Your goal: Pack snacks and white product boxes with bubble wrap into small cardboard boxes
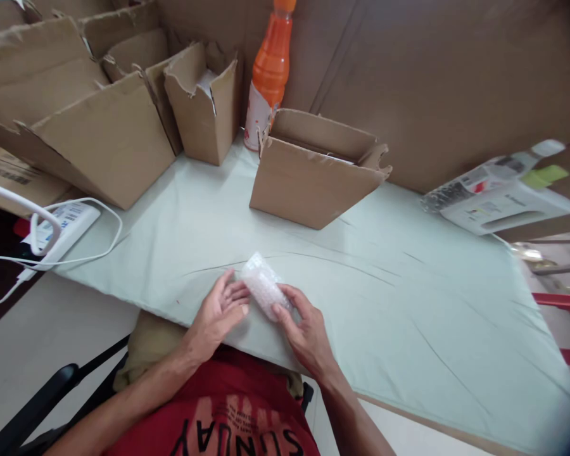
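A small bundle wrapped in clear bubble wrap [264,284] lies on the pale green cloth [408,304] that covers the table, close to its near edge. My left hand [221,310] lies against the bundle's left side with the fingers spread along it. My right hand [304,329] grips the bundle's near right end between thumb and fingers. An open cardboard box [308,177] stands just beyond the bundle, its flaps up.
Several open cardboard boxes [104,126] crowd the far left. An orange drink bottle [269,69] stands against the brown back wall. A white power strip [59,231] with cables sits at the left edge. A white device with labels [498,196] lies at far right.
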The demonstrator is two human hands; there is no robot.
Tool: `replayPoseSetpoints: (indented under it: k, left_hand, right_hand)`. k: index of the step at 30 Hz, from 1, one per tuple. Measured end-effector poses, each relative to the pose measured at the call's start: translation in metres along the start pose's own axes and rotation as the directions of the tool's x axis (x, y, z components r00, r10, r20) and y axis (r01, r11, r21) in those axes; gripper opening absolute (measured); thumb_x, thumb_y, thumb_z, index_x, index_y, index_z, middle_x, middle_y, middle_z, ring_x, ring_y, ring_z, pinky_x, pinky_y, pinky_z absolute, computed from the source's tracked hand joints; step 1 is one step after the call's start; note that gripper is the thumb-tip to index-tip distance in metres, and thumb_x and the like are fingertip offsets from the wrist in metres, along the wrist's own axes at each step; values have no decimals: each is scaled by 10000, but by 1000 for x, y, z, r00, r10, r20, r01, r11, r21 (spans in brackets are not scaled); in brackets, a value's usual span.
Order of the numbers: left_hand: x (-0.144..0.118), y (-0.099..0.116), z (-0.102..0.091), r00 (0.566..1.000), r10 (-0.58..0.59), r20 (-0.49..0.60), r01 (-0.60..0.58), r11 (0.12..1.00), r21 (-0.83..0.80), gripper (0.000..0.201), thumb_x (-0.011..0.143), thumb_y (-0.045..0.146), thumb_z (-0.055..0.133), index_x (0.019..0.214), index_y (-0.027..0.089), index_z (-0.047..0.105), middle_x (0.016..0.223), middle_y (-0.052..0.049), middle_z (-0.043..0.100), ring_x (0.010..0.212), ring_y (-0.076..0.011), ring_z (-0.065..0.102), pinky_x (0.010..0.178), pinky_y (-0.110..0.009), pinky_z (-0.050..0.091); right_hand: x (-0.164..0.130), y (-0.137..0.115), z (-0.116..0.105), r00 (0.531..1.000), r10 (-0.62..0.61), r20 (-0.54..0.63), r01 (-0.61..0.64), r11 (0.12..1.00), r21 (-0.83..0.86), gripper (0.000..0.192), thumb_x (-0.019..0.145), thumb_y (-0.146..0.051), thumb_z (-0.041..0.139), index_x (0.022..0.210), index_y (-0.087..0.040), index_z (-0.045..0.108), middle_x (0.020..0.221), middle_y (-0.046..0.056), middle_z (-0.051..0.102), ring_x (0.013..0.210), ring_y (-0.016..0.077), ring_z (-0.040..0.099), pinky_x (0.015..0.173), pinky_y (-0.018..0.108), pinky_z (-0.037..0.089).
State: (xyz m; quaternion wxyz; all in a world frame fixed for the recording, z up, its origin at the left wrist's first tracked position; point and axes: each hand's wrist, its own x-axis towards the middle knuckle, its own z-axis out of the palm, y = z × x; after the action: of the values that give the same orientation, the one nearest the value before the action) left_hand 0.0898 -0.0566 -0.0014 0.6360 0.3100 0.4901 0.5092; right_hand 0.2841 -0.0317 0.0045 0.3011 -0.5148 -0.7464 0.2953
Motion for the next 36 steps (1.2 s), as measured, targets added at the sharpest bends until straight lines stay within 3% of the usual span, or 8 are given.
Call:
replayPoseSetpoints:
  k: [7, 11, 16, 22, 26, 30, 33, 36]
  left_hand:
    - [0, 12, 14, 995, 36, 92, -55, 976, 213, 608, 794, 223, 658, 1380, 180, 502, 1293, -109, 660, 1168, -257, 623, 1015, -369, 478]
    - [-2, 12, 14, 964, 188, 187, -251, 874, 417, 479, 801, 210, 651, 1277, 207, 598, 1266, -88, 675, 1177, -257, 618, 1047, -393, 472]
    - [5, 7, 20, 948, 85, 306, -170, 950, 263, 633, 786, 181, 626, 1405, 177, 495, 1281, -114, 658, 1127, -249, 646, 966, -361, 522]
    - [20, 25, 29, 898, 39, 439, -298, 788, 538, 522, 695, 28, 480, 1137, 213, 687, 971, 1, 729, 855, -172, 651, 791, -258, 499]
    - [49, 45, 20, 796, -25, 605, -442, 659, 608, 391, 734, 144, 614, 1103, 245, 695, 990, -5, 725, 862, -195, 657, 800, -294, 519]
    - [108, 65, 9, 884, 303, 357, -465, 654, 597, 571, 826, 327, 640, 1376, 227, 523, 1335, -124, 604, 1167, -278, 607, 980, -446, 505]
    - [157, 65, 11, 845, 516, 144, -496, 652, 573, 736, 833, 297, 607, 1506, 201, 325, 1503, -186, 415, 1312, -306, 506, 1024, -496, 480]
    - [190, 46, 18, 803, 585, 114, -547, 646, 532, 832, 791, 220, 606, 1538, 199, 241, 1558, -196, 325, 1399, -329, 406, 1066, -525, 444]
  right_hand:
    - [-5, -6, -21, 997, -24, -80, 31, 996, 84, 473, 884, -464, 662, 1291, -234, 588, 1283, 120, 631, 1038, 249, 658, 867, 390, 545]
    - [2, -12, -23, 999, 32, 12, -33, 978, 208, 362, 828, -471, 718, 1083, -221, 661, 965, 53, 709, 824, 201, 648, 748, 317, 543]
    - [4, -2, -16, 989, 147, -4, -131, 891, 434, 223, 877, -429, 658, 887, -208, 640, 802, 29, 664, 735, 186, 615, 686, 303, 533]
    - [12, 9, -49, 999, 30, 39, -40, 956, 290, 587, 794, -475, 744, 1309, -244, 584, 1038, 69, 705, 852, 214, 662, 763, 319, 562]
    - [30, -2, -79, 979, -59, 193, 42, 995, 89, 141, 872, -349, 669, 971, -253, 700, 835, 4, 722, 730, 177, 669, 643, 253, 540]
    - [62, -14, -129, 993, -104, -46, 102, 994, -43, 115, 901, -346, 645, 902, -247, 703, 776, -9, 720, 665, 160, 667, 596, 239, 530]
    - [101, -32, -166, 884, -221, -411, 155, 970, -186, 163, 876, -353, 698, 1016, -274, 717, 886, 1, 746, 735, 169, 682, 629, 255, 535]
    - [159, -55, -181, 795, -418, -440, 276, 895, -351, 168, 880, -291, 688, 1045, -280, 717, 1014, 22, 744, 887, 195, 689, 757, 310, 554]
